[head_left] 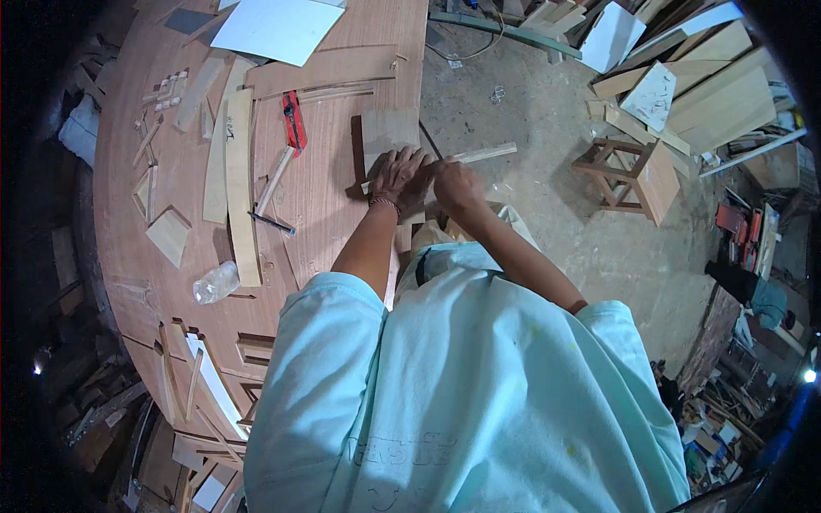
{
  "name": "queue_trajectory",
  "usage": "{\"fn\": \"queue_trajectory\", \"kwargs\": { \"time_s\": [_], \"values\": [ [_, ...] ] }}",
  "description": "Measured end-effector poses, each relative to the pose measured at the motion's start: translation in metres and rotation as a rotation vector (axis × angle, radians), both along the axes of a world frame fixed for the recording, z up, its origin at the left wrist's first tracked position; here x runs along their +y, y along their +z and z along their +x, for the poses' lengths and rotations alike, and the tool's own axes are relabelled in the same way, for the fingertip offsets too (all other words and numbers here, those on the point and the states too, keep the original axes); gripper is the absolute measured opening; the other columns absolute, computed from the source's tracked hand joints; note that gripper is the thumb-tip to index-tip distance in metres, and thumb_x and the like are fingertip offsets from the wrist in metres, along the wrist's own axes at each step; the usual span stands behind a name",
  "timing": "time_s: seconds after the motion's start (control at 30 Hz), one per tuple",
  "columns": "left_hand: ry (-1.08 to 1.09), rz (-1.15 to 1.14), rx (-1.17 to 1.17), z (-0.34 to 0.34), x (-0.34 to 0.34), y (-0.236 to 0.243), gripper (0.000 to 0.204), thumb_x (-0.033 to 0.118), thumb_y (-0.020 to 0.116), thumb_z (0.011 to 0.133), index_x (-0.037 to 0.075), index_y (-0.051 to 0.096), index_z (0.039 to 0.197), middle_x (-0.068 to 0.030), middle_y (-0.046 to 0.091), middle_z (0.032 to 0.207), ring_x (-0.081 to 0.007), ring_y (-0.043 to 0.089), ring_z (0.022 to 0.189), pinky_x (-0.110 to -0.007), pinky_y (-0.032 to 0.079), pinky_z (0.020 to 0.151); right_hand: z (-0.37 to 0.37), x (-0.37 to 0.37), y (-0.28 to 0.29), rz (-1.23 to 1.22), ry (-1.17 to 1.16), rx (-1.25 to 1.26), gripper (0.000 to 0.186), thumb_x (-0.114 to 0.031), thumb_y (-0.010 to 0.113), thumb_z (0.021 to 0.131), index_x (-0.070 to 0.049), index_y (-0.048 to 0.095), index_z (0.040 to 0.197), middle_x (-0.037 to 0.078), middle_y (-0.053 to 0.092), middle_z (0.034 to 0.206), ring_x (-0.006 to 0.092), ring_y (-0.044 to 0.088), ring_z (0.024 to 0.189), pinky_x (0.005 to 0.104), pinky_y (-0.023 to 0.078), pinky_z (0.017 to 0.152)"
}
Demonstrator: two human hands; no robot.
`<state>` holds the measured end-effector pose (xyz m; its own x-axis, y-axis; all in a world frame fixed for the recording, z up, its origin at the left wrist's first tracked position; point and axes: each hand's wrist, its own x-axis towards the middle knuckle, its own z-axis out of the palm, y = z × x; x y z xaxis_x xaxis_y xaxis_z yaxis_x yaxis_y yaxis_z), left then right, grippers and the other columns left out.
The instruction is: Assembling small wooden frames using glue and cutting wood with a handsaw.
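My left hand [398,177] lies flat, fingers spread, on a brown rectangular board [385,130] at the edge of the wooden workbench [325,214]. My right hand [453,184] is closed next to it, at the near end of a thin pale wooden strip [483,154] that sticks out past the bench edge. A dark pencil-like stick [430,141] shows just above the right hand; whether the fingers grip it or the strip I cannot tell. A beaded bracelet sits on my left wrist.
On the bench lie long pale curved slats [239,184], a red utility knife [293,120], a dark pen [272,223], a white sheet [278,30], small wood blocks and a crumpled plastic bottle [215,282]. A wooden stool [633,175] and stacked boards [701,94] stand on the concrete floor at right.
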<state>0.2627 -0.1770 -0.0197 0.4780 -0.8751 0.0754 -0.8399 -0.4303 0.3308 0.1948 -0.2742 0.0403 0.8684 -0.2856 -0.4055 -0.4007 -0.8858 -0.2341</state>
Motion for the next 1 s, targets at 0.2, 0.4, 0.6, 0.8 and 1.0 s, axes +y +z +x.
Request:
{"fn": "queue_trajectory", "kwargs": {
  "time_s": [0.2,0.4,0.6,0.8,1.0],
  "values": [
    [-0.029,0.125,-0.156,0.005,0.007,-0.023,0.019,0.023,0.043,0.073,0.014,0.046,0.089,-0.0032,0.046,0.093,-0.0215,0.042,0.089,-0.036,0.035,0.07,-0.016,0.012,0.024,-0.017,-0.098,0.047,0.016,-0.012,0.044,0.071,-0.002,0.056,0.073,0.016,0.058,0.072,0.0275,0.059,0.066,0.0342,0.048,0.057],
    [-0.028,-0.048,-0.114,0.001,0.003,-0.006,0.017,0.024,0.042,0.073,0.014,0.047,0.086,-0.003,0.046,0.089,-0.0205,0.043,0.087,-0.036,0.036,0.069,-0.005,0.0,-0.004,-0.042,0.041,-0.052,0.016,-0.011,0.045,0.071,0.0,0.054,0.08,0.016,0.058,0.072,0.0291,0.058,0.067,0.0348,0.048,0.056],
    [-0.013,-0.005,-0.146,0.004,0.007,-0.028,0.018,0.026,0.043,0.073,0.013,0.046,0.085,-0.0034,0.046,0.087,-0.0203,0.043,0.085,-0.035,0.036,0.067,-0.018,0.009,0.021,-0.031,-0.084,0.033,0.016,-0.011,0.044,0.072,0.0,0.052,0.079,0.017,0.057,0.072,0.0283,0.058,0.068,0.0366,0.047,0.055],
    [-0.023,-0.017,-0.216,0.004,0.0,-0.021,0.016,0.025,0.046,0.07,0.012,0.047,0.08,0.0001,0.048,0.088,-0.0177,0.046,0.082,-0.033,0.038,0.065,-0.016,0.006,0.012,0.023,-0.064,-0.07,0.015,-0.01,0.043,0.072,0.002,0.049,0.078,0.02,0.056,0.07,0.0305,0.058,0.065,0.038,0.047,0.054],
    [-0.01,-0.024,-0.379,0.003,0.003,-0.019,0.018,0.026,0.048,0.068,0.011,0.046,0.079,-0.0015,0.047,0.082,-0.0171,0.046,0.08,-0.032,0.038,0.061,-0.011,0.004,0.016,0.02,-0.068,-0.005,0.018,-0.009,0.037,0.074,0.002,0.051,0.077,0.021,0.055,0.069,0.0333,0.056,0.063,0.0407,0.046,0.054]
  ]
}}
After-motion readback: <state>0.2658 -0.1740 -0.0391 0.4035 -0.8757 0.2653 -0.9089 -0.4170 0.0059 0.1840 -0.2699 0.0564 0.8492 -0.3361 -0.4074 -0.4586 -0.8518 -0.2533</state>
